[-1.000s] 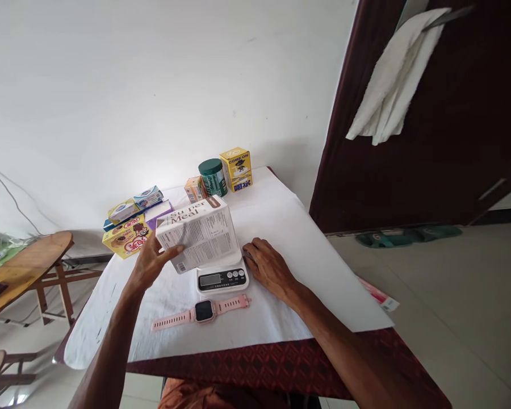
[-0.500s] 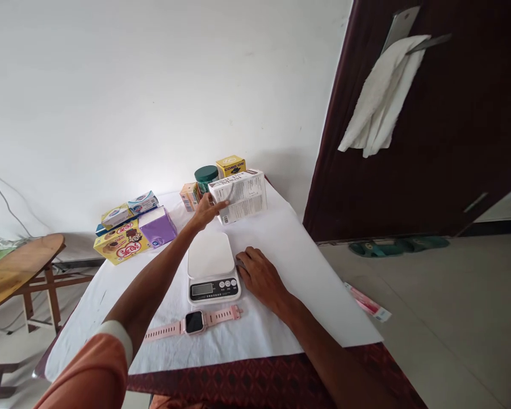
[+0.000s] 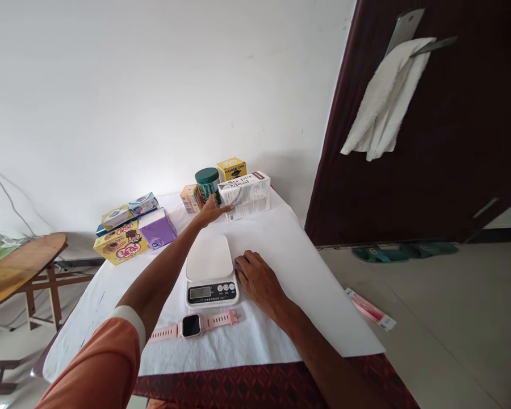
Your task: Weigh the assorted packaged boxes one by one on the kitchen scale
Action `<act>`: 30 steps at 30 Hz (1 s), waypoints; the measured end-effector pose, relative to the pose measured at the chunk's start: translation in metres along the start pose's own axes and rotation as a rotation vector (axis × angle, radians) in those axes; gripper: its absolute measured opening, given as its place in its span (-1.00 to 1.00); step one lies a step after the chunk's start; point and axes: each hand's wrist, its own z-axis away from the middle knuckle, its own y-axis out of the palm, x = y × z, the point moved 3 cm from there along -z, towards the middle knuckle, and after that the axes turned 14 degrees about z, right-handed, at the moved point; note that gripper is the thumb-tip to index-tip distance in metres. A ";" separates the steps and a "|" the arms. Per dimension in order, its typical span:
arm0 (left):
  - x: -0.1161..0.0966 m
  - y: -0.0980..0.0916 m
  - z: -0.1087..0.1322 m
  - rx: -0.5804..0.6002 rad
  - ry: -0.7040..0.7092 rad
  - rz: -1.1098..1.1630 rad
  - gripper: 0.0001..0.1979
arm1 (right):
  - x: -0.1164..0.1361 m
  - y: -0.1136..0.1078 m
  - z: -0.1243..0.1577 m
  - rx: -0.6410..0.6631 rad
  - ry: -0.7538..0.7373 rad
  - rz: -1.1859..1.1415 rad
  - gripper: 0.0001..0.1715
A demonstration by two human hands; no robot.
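Note:
My left hand is at the front left corner of a white "Super Meal" box, which stands on the cloth at the back of the table. Its thumb reaches across the box's lower front, while the fingers are spread toward a green lidded jar. My right hand rests on the cloth, fingers loosely bent, against the right side of a white kitchen scale. The scale's plate bears nothing. A pink smartwatch lies in front of the scale, its strap stretched out.
Behind the Super Meal box is a yellow "COME ON" box; a small orange box stands left of the jar. A yellow snack box, a purple pack and several small cartons are grouped at left. A pink-white box lies on the floor.
The Super Meal box has shifted slightly right and lower onto the cloth. My left hand's fingers have come away from its side. My right hand stays beside the scale.

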 end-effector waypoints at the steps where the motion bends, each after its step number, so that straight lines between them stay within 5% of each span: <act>1: -0.003 -0.004 0.009 -0.022 0.002 -0.022 -0.14 | 0.000 0.000 0.000 -0.012 -0.002 -0.002 -0.83; 4: -0.012 -0.023 0.051 -0.081 0.026 -0.082 -0.11 | -0.001 0.001 0.001 -0.046 -0.022 -0.023 -0.81; 9: -0.016 -0.071 0.152 -0.190 0.238 -0.201 -0.37 | -0.004 0.003 0.001 -0.076 -0.061 -0.055 -0.81; 14: -0.017 -0.160 0.235 -0.698 0.379 -0.440 -0.56 | -0.005 0.008 0.001 -0.114 -0.101 -0.046 -0.83; 17: -0.017 -0.220 0.263 -1.030 0.304 -0.605 -0.35 | -0.006 0.012 0.002 -0.138 -0.113 -0.051 -0.81; 19: -0.013 -0.251 0.270 -1.131 0.170 -0.646 -0.13 | -0.007 0.015 0.002 -0.143 -0.111 -0.052 -0.80; 22: -0.009 -0.277 0.267 -1.097 0.016 -0.615 0.10 | -0.008 0.016 0.001 -0.126 -0.104 -0.059 -0.79; 27: -0.031 -0.281 0.242 -1.002 0.054 -0.653 0.07 | -0.007 0.014 0.001 -0.080 -0.072 -0.079 -0.77; 30: -0.055 -0.278 0.213 -0.846 0.107 -0.828 0.01 | -0.006 0.013 0.001 -0.053 -0.052 -0.088 -0.74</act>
